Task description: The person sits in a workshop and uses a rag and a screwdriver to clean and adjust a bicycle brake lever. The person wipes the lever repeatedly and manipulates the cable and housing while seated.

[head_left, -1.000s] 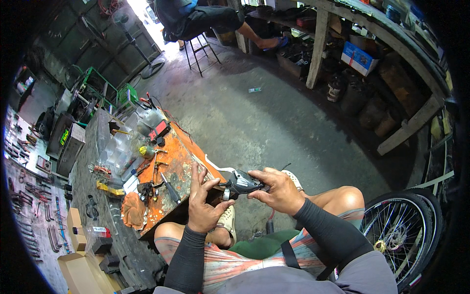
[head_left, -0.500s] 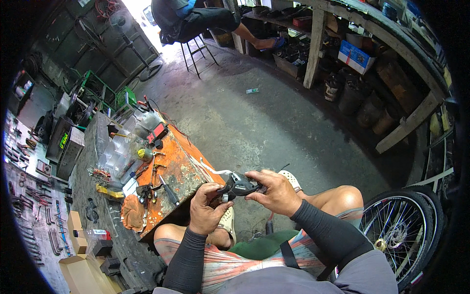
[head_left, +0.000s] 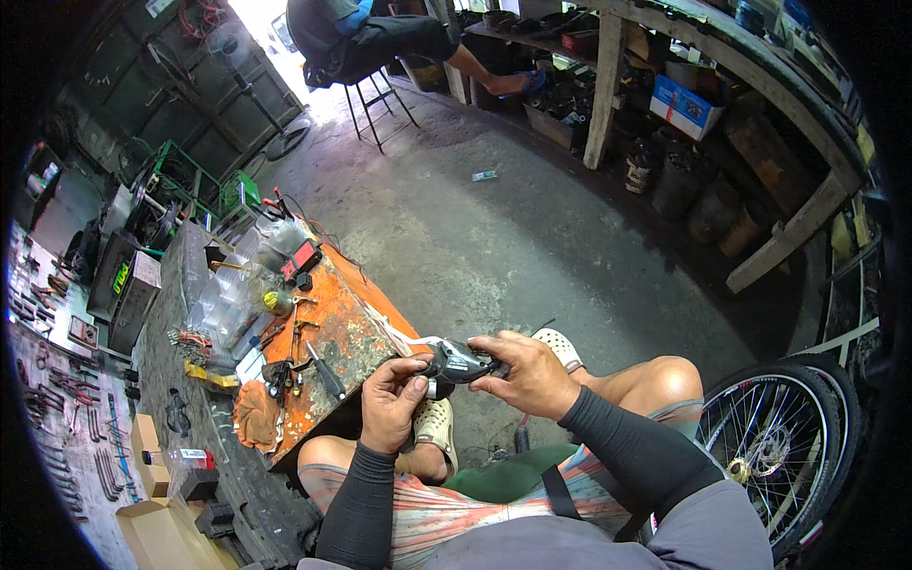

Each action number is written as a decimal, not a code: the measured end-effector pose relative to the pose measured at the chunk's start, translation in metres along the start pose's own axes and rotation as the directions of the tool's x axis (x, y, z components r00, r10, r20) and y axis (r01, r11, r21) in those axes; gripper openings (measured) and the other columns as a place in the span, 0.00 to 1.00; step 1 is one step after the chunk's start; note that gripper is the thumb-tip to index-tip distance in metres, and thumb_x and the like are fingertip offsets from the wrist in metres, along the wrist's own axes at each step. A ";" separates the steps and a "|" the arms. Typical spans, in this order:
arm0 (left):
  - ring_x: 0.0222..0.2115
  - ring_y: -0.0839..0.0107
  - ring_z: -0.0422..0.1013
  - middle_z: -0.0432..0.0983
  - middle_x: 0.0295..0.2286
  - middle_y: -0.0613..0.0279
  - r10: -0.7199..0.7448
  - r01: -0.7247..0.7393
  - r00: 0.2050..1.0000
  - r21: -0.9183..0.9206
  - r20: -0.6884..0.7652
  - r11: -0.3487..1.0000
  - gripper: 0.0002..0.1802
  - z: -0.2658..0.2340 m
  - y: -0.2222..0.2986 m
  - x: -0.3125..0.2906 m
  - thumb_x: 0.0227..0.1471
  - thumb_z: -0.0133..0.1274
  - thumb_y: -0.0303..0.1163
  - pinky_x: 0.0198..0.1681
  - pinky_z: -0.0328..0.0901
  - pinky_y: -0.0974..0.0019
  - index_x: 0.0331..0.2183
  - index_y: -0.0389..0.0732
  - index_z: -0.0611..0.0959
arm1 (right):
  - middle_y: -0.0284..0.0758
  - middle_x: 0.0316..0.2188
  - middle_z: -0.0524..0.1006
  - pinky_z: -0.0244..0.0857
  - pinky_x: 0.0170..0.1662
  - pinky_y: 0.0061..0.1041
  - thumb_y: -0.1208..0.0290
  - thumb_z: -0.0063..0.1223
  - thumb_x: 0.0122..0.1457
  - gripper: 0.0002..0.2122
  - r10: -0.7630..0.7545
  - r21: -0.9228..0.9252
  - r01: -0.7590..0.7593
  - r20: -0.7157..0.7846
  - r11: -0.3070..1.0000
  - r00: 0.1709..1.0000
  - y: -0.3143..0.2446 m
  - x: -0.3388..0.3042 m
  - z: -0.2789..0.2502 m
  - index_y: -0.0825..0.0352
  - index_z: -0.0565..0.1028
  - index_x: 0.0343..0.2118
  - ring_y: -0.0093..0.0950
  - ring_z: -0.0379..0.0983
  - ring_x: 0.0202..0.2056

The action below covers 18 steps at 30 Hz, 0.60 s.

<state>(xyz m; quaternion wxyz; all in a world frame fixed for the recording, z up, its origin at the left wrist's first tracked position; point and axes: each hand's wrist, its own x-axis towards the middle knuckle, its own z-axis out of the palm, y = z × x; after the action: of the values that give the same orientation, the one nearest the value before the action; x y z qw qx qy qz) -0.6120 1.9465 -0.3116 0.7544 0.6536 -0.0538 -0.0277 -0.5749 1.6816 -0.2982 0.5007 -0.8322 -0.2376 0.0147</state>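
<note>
Grey concrete floor (head_left: 456, 256) is stretching away beyond the hands, and far ahead of them another person (head_left: 389, 40) is sitting. To the left of the left hand (head_left: 388, 408), the worn orange tabletop (head_left: 353, 332) is carrying a screwdriver (head_left: 330, 378) and an orange cloth (head_left: 256, 416); well off to the right of the right hand (head_left: 532, 372), a spoked wheel (head_left: 766, 448) is standing. Watching from afar, I am fixing on the black lever unit (head_left: 460, 363), because it is lying directly between the two hands, with neither one nearer: both are touching it. Its long axis is running roughly crosswise, from the left fingertips to the right ones, almost level in my view. I am seeing the left hand partly curled, thumb and fingertips holding the left end, beside a silver clamp ring (head_left: 433, 389); the right hand is pinching the opposite end between thumb and forefinger. How firmly either is gripping, I am not able to tell. As for where the unit is pointing, its pale lever blade (head_left: 416, 339) is reaching out past the left fingertips, forward and leftward toward the tabletop edge, slanting against the body's crosswise line, while the other end is facing into the right hand
</note>
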 end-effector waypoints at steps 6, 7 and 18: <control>0.53 0.66 0.78 0.78 0.54 0.44 -0.083 0.081 0.997 -0.181 -0.003 0.980 0.13 0.005 -0.008 0.001 0.61 0.63 0.19 0.57 0.75 0.62 0.46 0.35 0.79 | 0.40 0.41 0.81 0.78 0.43 0.37 0.67 0.75 0.55 0.27 -0.021 -0.045 0.021 0.012 0.999 1.000 0.001 0.000 -0.001 0.64 0.79 0.58 0.40 0.83 0.39; 0.52 0.67 0.78 0.78 0.54 0.44 -0.088 0.084 0.996 -0.194 -0.009 0.977 0.13 0.006 -0.009 0.002 0.60 0.63 0.18 0.56 0.76 0.63 0.46 0.35 0.79 | 0.40 0.42 0.81 0.78 0.43 0.37 0.67 0.75 0.54 0.27 -0.007 -0.047 0.008 0.016 0.999 1.000 0.001 -0.001 -0.002 0.64 0.79 0.57 0.40 0.83 0.40; 0.39 0.73 0.79 0.77 0.54 0.45 -0.028 -0.040 0.963 -0.245 -0.267 0.969 0.14 0.010 -0.029 0.003 0.58 0.63 0.14 0.43 0.78 0.69 0.42 0.36 0.78 | 0.41 0.43 0.84 0.78 0.42 0.32 0.66 0.70 0.62 0.17 0.310 0.226 -0.273 -0.151 0.935 0.939 0.008 0.000 0.011 0.71 0.81 0.49 0.31 0.84 0.39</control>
<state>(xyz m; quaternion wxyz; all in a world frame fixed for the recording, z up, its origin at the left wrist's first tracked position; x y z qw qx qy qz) -0.6089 1.9323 -0.3385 0.8306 0.5515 0.0508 0.0570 -0.5749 1.6870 -0.3105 0.5944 -0.8010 -0.0610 0.0359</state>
